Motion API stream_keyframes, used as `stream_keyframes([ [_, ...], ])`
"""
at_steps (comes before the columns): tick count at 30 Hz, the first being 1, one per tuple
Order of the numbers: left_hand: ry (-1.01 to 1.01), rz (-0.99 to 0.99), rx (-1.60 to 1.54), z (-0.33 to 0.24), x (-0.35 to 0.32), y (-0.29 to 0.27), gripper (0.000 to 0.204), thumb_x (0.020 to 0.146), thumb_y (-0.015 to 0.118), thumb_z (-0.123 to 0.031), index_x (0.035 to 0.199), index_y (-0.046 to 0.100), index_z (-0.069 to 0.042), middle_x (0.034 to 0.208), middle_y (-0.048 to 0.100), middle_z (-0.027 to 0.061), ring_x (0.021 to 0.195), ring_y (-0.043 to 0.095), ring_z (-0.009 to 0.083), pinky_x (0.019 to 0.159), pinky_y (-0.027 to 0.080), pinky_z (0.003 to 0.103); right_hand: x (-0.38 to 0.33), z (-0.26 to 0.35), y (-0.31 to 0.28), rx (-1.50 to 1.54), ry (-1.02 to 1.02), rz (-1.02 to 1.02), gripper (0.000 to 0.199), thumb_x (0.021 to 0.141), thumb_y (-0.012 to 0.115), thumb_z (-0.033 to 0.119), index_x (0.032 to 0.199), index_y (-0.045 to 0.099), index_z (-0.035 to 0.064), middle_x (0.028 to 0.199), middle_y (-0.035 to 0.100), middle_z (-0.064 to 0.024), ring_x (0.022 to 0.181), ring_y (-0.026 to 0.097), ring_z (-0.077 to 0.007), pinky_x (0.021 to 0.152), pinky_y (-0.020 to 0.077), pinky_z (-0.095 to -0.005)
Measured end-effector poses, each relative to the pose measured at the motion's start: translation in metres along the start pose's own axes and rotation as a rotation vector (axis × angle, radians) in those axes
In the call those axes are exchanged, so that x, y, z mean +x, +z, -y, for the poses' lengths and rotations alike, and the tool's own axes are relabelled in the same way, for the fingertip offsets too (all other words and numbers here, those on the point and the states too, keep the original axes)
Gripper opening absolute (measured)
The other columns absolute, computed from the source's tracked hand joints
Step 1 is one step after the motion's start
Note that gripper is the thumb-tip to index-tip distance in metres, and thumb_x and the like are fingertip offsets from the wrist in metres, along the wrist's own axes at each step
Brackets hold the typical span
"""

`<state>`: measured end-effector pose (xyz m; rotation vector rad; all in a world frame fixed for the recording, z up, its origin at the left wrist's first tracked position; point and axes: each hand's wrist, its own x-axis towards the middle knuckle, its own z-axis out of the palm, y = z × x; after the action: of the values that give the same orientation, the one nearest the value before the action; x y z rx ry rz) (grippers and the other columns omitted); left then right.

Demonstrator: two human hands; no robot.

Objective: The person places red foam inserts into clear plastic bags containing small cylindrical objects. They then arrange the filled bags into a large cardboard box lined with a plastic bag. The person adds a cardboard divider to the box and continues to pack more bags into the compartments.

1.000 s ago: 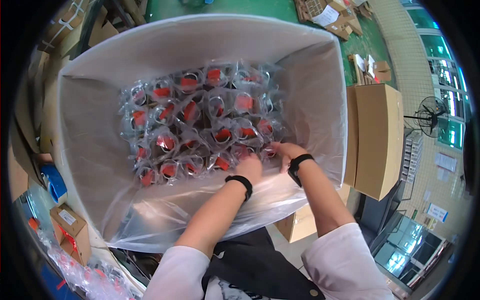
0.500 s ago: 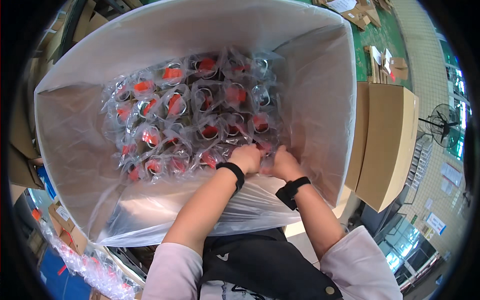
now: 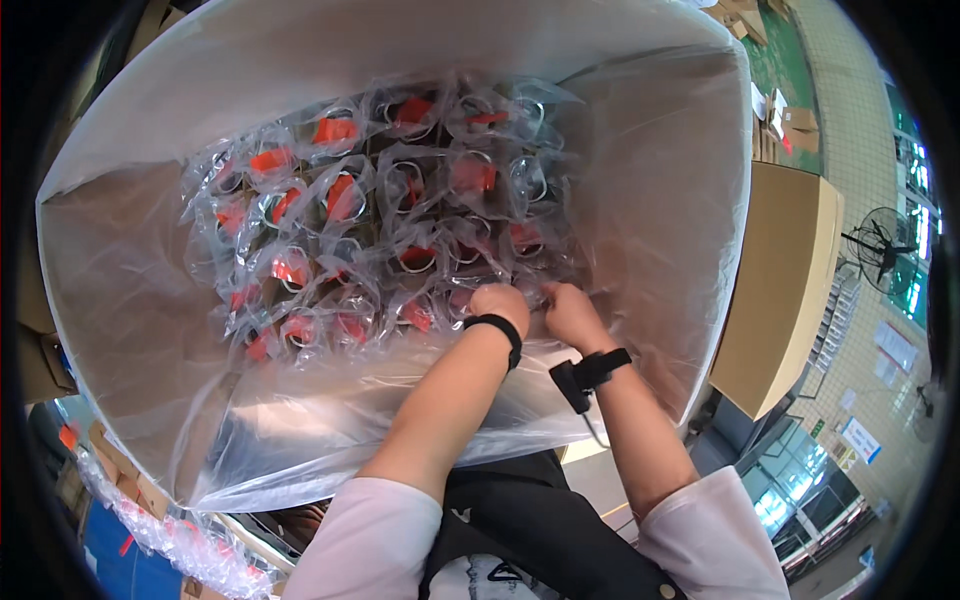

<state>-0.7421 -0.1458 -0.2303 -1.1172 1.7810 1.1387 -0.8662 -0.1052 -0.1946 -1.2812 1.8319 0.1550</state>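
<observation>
A large box lined with a translucent plastic liner [image 3: 650,230] holds rows of ring-topped objects in clear plastic bags [image 3: 415,190], several with red pieces on them. My left hand [image 3: 498,300] is down at the near right of the rows, over a bagged item; its fingers are hidden beneath the hand. Just to its right, my right hand [image 3: 572,315] is closed, with thumb and forefinger pinching the clear film of a plastic bag [image 3: 535,290] at the near right corner. What lies inside that bag is hard to make out. Both wrists wear black bands.
A tall brown carton [image 3: 780,290] stands against the right side of the lined box. Farther right are a black fan [image 3: 880,250] and a tiled wall. At lower left, clear plastic bags with red bits [image 3: 185,535] lie beside a blue surface [image 3: 125,560].
The view has shifted, so the lined box looks larger. My left hand has turned, and its fingers have dropped out of sight. My right hand stays at the near right corner.
</observation>
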Motion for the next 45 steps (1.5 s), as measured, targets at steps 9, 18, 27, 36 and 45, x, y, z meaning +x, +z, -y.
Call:
stream_keyframes([
  [9, 0.525, -0.566, -0.320, 0.059, -0.137, -0.006, 0.023, 0.086, 0.057, -0.017, 0.099, 0.060, 0.002, 0.100, 0.062, 0.0207, 0.096, 0.061, 0.0374, 0.076, 0.049, 0.048, 0.023, -0.007, 0.039, -0.308, 0.151, 0.252, 0.042, 0.084, 0.056, 0.018, 0.125, 0.058, 0.0083, 0.128, 0.056, -0.0232, 0.119, 0.055, -0.0372, 0.100, 0.0440, -0.0440],
  [18, 0.194, -0.207, -0.411, 0.096, -0.121, 0.003, 0.024, 0.085, 0.053, -0.019, 0.097, 0.062, 0.000, 0.093, 0.066, 0.0251, 0.090, 0.064, 0.0414, 0.078, 0.049, 0.052, -0.001, 0.092, 0.001, -0.236, -0.401, 0.264, 0.037, 0.076, 0.062, 0.007, 0.113, 0.063, 0.0105, 0.102, 0.066, -0.0208, 0.099, 0.063, -0.0370, 0.082, 0.0519, -0.0448],
  [27, 0.327, -0.346, -0.352, 0.074, -0.138, 0.002, 0.027, 0.084, 0.057, -0.024, 0.086, 0.071, -0.001, 0.088, 0.069, 0.0213, 0.088, 0.067, 0.0369, 0.075, 0.053, 0.048, 0.029, 0.073, 0.016, -0.053, -0.028, 0.259, 0.032, 0.073, 0.072, 0.025, 0.092, 0.068, 0.0005, 0.090, 0.068, -0.0213, 0.084, 0.067, -0.0371, 0.077, 0.0525, -0.0456],
  [36, -0.012, 0.060, -0.151, 0.060, -0.045, 0.012, 0.032, 0.082, 0.059, -0.020, 0.110, 0.071, -0.009, 0.112, 0.067, 0.0165, 0.105, 0.065, 0.0291, 0.084, 0.053, 0.040, 0.033, 0.074, 0.019, -0.153, -0.132, 0.406, 0.030, 0.076, 0.061, 0.014, 0.101, 0.068, -0.0007, 0.101, 0.066, -0.0241, 0.099, 0.063, -0.0392, 0.086, 0.0496, -0.0454],
  [45, 0.372, -0.317, -0.370, 0.090, -0.103, 0.025, 0.031, 0.091, 0.052, -0.027, 0.092, 0.068, 0.000, 0.090, 0.065, 0.0222, 0.085, 0.064, 0.0400, 0.076, 0.051, 0.048, 0.017, 0.074, 0.044, -0.742, -0.404, 0.472, 0.038, 0.091, 0.045, 0.017, 0.128, 0.054, 0.0132, 0.130, 0.058, -0.0074, 0.108, 0.063, -0.0265, 0.083, 0.0519, -0.0423],
])
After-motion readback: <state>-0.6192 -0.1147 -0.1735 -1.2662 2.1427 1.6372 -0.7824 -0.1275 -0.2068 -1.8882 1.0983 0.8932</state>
